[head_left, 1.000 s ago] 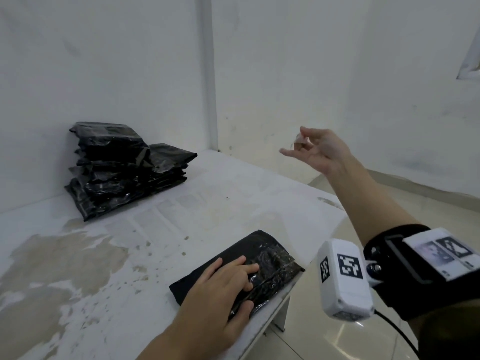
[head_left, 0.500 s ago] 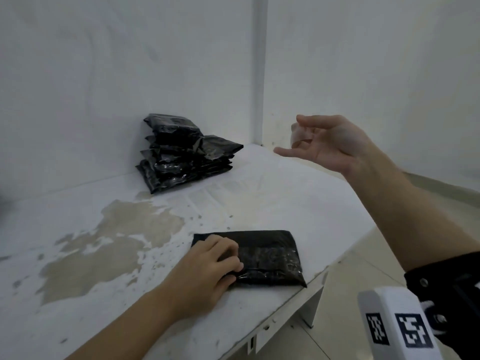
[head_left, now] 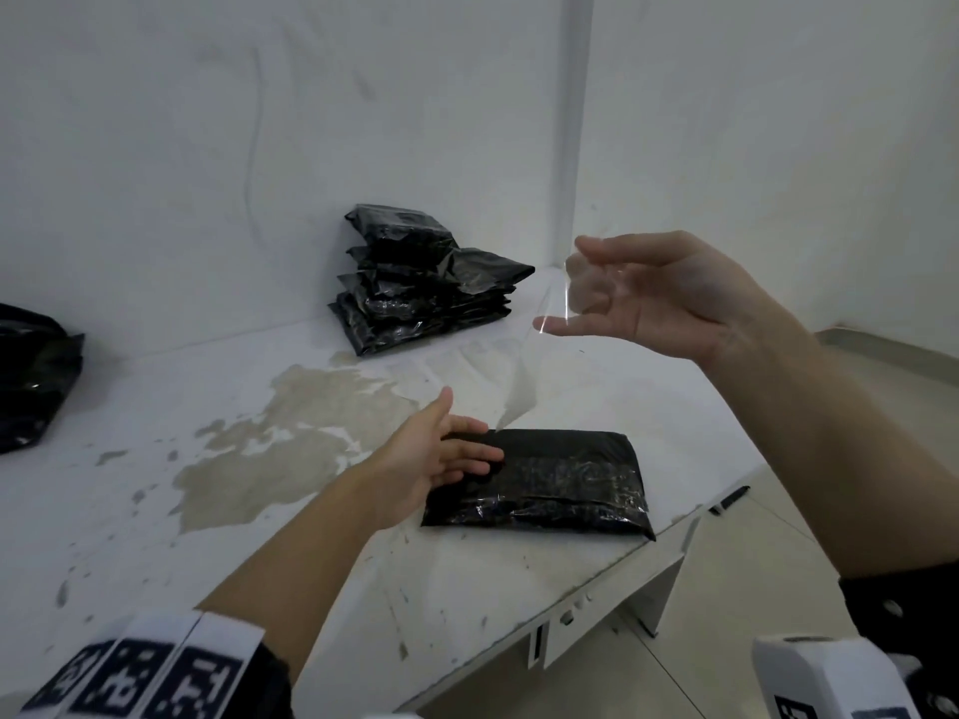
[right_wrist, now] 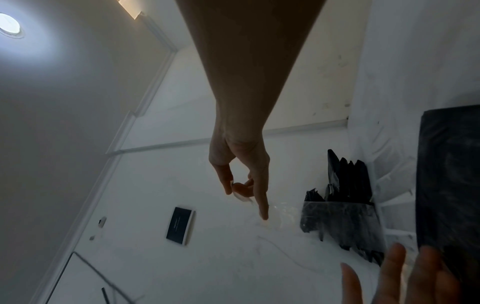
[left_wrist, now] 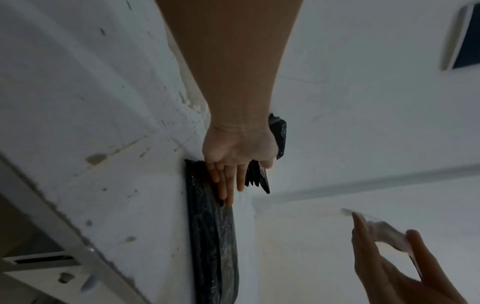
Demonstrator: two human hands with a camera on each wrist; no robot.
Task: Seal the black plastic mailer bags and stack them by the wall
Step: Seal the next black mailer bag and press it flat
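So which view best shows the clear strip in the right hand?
The left wrist view: the clear strip shows whitish, pinched in the right hand. In the head view it is nearly invisible, just an edge glint. In the right wrist view it is a faint film below the fingers.

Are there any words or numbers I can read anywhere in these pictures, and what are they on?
No readable words or numbers.
Left wristband: only black-and-white code squares, no letters.
White camera box on the right wrist: code squares too.
Dark plate on the wall: faint lines, too small and blurred to read.
Black mailer bag: no print visible.
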